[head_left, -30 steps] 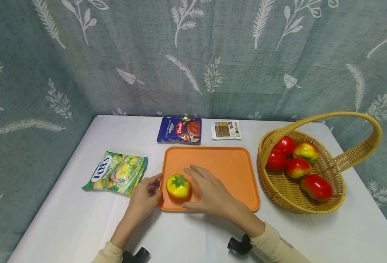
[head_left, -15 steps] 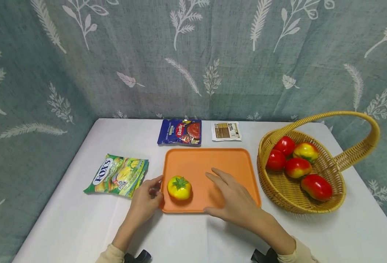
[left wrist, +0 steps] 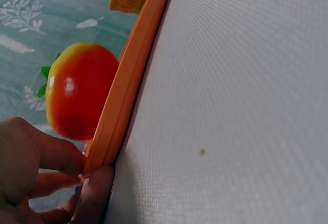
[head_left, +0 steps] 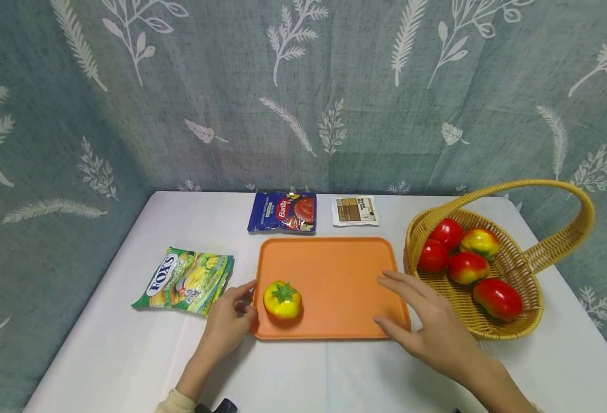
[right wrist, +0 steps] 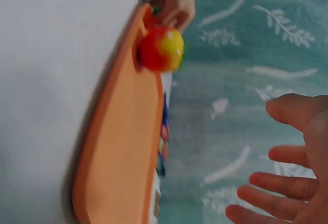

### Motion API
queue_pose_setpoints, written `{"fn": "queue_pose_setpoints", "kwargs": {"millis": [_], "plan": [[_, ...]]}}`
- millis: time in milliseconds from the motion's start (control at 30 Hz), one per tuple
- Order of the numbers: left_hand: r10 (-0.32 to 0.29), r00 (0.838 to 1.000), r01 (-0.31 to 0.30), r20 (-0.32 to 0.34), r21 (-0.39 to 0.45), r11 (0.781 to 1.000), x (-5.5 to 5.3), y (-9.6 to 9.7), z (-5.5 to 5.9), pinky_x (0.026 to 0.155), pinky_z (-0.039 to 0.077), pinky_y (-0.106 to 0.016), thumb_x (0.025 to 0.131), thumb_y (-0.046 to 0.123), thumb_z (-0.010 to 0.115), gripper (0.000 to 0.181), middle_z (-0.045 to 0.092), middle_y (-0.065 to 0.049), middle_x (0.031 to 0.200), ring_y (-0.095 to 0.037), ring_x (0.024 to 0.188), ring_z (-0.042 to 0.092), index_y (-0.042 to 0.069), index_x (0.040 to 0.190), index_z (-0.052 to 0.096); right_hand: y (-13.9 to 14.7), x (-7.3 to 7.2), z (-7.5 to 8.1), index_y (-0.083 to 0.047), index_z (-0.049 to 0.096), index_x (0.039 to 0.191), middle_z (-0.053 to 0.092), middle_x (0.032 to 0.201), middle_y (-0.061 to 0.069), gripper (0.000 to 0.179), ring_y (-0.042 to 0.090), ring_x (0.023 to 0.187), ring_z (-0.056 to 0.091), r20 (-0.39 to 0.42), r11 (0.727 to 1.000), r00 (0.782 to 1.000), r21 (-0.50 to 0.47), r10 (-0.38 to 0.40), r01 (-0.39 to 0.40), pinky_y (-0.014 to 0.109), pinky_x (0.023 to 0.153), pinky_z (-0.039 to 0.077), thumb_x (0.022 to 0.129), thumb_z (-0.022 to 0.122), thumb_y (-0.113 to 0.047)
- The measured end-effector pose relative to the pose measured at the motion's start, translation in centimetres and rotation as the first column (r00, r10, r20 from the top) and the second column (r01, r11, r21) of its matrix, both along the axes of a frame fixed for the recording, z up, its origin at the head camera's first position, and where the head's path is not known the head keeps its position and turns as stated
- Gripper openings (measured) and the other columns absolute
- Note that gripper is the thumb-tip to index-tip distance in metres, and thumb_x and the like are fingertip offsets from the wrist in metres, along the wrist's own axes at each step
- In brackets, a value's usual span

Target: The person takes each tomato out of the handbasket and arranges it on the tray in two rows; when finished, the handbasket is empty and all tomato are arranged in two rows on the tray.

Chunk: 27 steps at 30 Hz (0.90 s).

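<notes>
My left hand (head_left: 229, 321) pinches the left edge of an orange tray (head_left: 344, 287) between thumb and fingers; the left wrist view shows the fingertips at the corner of its rim (left wrist: 120, 96). On the tray's left part sits a glossy yellow and red fruit (head_left: 282, 300), tomato-like, with green leaves on top. My right hand (head_left: 434, 324) hovers over the tray's right edge, fingers spread and holding nothing. In the right wrist view that hand (right wrist: 292, 172) is apart from the tray.
A wicker basket (head_left: 532, 292) with a tall handle and several red and yellow fruits stands right of the tray. Behind the tray lie a blue Barilla pouch (head_left: 284, 213) and a small white-brown packet (head_left: 355, 210). A green Fox's bag (head_left: 185, 281) lies left.
My right hand has moved away from the fruit, rightward across the tray toward the basket. The fruit stays on the tray, and the left hand keeps its place at the edge.
</notes>
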<state>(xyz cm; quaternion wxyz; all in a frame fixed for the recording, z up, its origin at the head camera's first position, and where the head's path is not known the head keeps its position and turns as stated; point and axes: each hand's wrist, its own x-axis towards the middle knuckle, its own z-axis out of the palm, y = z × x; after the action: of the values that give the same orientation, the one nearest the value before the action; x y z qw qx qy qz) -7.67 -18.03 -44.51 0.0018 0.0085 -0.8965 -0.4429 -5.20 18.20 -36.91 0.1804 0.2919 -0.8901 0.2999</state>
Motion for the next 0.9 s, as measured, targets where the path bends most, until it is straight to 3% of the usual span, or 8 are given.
{"fn": "queue_pose_setpoints", "kwargs": {"millis": [133,467,567,667,800,900], "plan": [[0.003,1.000,-0.003,0.005,0.008,1.000,0.1,0.0,-0.1,0.068,0.050,-0.026,0.081,-0.003,0.064,0.058,0.063,-0.010,0.106,-0.019,0.084,0.057,0.003,0.138,0.059,2.0,0.1,0.8,-0.013,0.068,0.127,0.065,0.127,0.000,0.057,0.021,0.113,0.063,-0.027,0.999,0.999,-0.017,-0.047,0.047,0.013,0.101,0.036,0.073,0.087,-0.015],[0.012,1.000,-0.012,-0.017,-0.019,1.000,-0.1,0.1,-0.5,0.069,0.049,-0.025,0.079,-0.004,0.064,0.058,0.063,-0.007,0.102,-0.019,0.082,0.057,0.004,0.137,0.060,5.4,-0.6,1.0,-0.012,0.068,0.123,0.067,0.121,0.001,0.055,0.022,0.108,0.065,-0.042,0.975,0.974,0.018,-0.221,0.222,0.003,0.095,0.030,0.072,0.087,-0.013],[0.017,1.000,-0.017,-0.022,-0.018,1.000,-0.2,0.1,-0.5,0.069,0.048,-0.025,0.079,-0.005,0.065,0.058,0.063,-0.007,0.101,-0.018,0.082,0.057,0.004,0.137,0.060,5.8,-1.2,0.8,-0.010,0.068,0.123,0.068,0.120,0.005,0.055,0.025,0.104,0.066,-0.048,0.966,0.966,0.032,-0.255,0.257,0.008,0.091,0.040,0.072,0.087,-0.015],[0.014,1.000,-0.015,-0.022,-0.016,1.000,0.0,0.2,-0.5,0.068,0.048,-0.024,0.079,-0.005,0.065,0.058,0.063,-0.008,0.101,-0.017,0.081,0.058,0.002,0.136,0.060,6.3,-1.7,0.5,-0.007,0.066,0.123,0.068,0.118,0.010,0.055,0.029,0.101,0.067,-0.052,0.960,0.960,0.029,-0.275,0.277,0.030,0.081,0.054,0.072,0.086,-0.014],[0.015,1.000,-0.015,-0.024,-0.007,1.000,0.2,0.2,-0.5,0.067,0.048,-0.024,0.078,-0.007,0.065,0.058,0.063,-0.008,0.102,-0.017,0.080,0.059,0.002,0.135,0.060,6.8,-2.3,-0.1,-0.002,0.064,0.125,0.066,0.118,0.016,0.055,0.036,0.098,0.066,-0.029,0.955,0.954,0.021,-0.297,0.297,0.055,0.074,0.054,0.076,0.084,-0.015],[0.019,0.999,-0.020,-0.027,-0.003,1.000,0.1,0.2,-0.4,0.067,0.049,-0.024,0.078,-0.007,0.065,0.059,0.063,-0.008,0.102,-0.017,0.081,0.059,0.002,0.135,0.060,7.2,-2.7,-0.3,0.000,0.062,0.127,0.065,0.120,0.019,0.054,0.039,0.099,0.065,0.007,0.947,0.948,0.033,-0.320,0.319,0.059,0.075,0.052,0.080,0.081,-0.018]]}}
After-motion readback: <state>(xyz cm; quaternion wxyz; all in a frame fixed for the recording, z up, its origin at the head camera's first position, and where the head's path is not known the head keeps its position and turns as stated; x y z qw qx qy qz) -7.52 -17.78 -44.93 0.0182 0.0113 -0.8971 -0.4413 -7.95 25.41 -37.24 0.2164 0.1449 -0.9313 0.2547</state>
